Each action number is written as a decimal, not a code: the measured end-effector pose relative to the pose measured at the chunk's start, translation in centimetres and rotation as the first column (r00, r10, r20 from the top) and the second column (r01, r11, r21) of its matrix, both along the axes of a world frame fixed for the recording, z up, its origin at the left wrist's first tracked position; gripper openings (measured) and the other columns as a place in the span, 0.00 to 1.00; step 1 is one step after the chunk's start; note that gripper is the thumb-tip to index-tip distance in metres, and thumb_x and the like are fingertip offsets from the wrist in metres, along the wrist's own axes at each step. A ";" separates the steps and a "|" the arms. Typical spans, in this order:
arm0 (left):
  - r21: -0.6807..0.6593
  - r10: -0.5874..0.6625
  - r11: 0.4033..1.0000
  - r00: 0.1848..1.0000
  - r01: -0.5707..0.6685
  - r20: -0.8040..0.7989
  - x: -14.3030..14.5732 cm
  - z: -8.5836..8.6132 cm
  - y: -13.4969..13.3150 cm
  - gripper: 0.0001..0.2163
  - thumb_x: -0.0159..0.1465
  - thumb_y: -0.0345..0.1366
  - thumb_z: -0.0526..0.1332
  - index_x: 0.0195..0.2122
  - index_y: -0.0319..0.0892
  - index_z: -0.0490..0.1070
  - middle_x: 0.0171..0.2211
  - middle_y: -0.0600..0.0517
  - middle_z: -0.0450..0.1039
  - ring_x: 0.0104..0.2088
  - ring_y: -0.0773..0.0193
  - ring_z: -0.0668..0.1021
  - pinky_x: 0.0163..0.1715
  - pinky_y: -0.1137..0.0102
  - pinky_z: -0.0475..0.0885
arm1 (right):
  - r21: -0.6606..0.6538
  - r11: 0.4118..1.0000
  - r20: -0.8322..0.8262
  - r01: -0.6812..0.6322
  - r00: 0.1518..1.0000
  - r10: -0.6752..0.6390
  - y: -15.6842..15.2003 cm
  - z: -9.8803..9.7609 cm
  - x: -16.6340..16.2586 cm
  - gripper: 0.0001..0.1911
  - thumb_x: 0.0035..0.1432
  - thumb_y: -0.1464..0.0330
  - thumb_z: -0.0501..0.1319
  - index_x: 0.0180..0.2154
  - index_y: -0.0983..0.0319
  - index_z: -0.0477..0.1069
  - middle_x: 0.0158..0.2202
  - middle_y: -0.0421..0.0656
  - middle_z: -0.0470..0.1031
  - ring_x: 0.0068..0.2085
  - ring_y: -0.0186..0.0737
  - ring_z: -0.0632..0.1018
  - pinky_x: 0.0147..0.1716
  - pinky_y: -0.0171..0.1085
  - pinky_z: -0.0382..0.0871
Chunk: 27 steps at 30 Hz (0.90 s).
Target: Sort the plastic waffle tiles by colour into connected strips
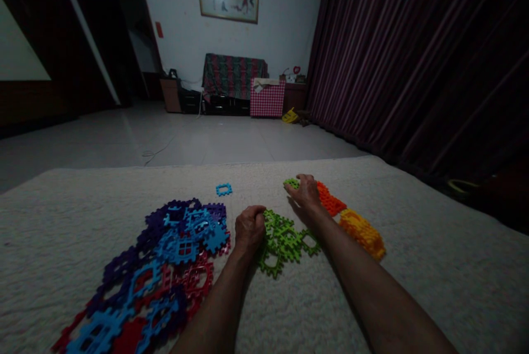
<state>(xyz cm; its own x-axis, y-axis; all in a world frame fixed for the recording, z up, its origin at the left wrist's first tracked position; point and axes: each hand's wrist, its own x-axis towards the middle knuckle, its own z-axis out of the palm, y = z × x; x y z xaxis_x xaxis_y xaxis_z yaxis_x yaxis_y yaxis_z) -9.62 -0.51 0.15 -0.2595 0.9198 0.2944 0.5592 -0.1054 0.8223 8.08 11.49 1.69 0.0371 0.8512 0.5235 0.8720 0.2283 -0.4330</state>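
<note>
My left hand (250, 228) is closed, its fingers curled at the left edge of a loose heap of green interlocking plastic building pieces (285, 238). What its fingertips hold is hidden. Beyond the heap, my right hand (306, 193) has its thumb and fingers around a small green building piece (291, 183) lying on the mat. Just right of that hand is a row of orange pieces (329, 200), partly covered by it. A yellow stack of pieces (362, 234) lies nearer me, beside my right forearm.
A large mixed heap of blue pieces (182, 246), purple pieces (118, 266) and red pieces (198, 279) spreads to the left. One blue frame piece (223, 189) lies apart. Everything rests on a pale quilted mat (433, 266). Dark curtains (392, 67) hang on the right.
</note>
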 end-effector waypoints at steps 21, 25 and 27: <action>0.038 0.030 0.999 0.996 -0.027 -0.083 0.0 -1.0 0.4 0.18 0.57 0.22 0.54 0.44 0.37 0.79 0.43 0.45 0.80 0.45 0.58 0.80 0.51 0.65 0.73 | 0.082 0.990 -0.046 -0.118 0.991 0.122 -3.4 -2.0 0.3 0.19 0.53 0.68 0.58 0.48 0.65 0.70 0.48 0.53 0.71 0.51 0.49 0.71 0.54 0.45 0.65; 0.049 0.033 0.998 0.997 -0.030 -0.065 0.0 -1.2 0.4 0.17 0.58 0.23 0.54 0.44 0.37 0.78 0.43 0.46 0.80 0.45 0.58 0.80 0.51 0.65 0.73 | 0.089 0.994 -0.015 -0.066 0.998 0.067 -1.7 -2.5 -0.6 0.26 0.53 0.67 0.59 0.54 0.66 0.64 0.54 0.55 0.66 0.56 0.51 0.67 0.57 0.45 0.63; 0.051 0.033 0.998 0.997 -0.030 -0.064 -0.1 -1.2 0.4 0.17 0.58 0.24 0.54 0.43 0.37 0.78 0.43 0.46 0.80 0.45 0.59 0.80 0.51 0.65 0.73 | 0.036 0.999 0.019 -0.036 0.999 0.036 -1.2 -2.5 -0.9 0.29 0.54 0.66 0.59 0.57 0.67 0.62 0.57 0.54 0.64 0.58 0.51 0.65 0.57 0.45 0.62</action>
<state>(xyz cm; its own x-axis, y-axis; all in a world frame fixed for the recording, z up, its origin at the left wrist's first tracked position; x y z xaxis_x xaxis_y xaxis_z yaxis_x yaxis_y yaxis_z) -9.67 -0.10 -1.06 -0.2668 0.8951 0.3572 0.6151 -0.1272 0.7781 7.18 10.28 -0.83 -0.0033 0.8320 0.5547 0.8706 0.2753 -0.4078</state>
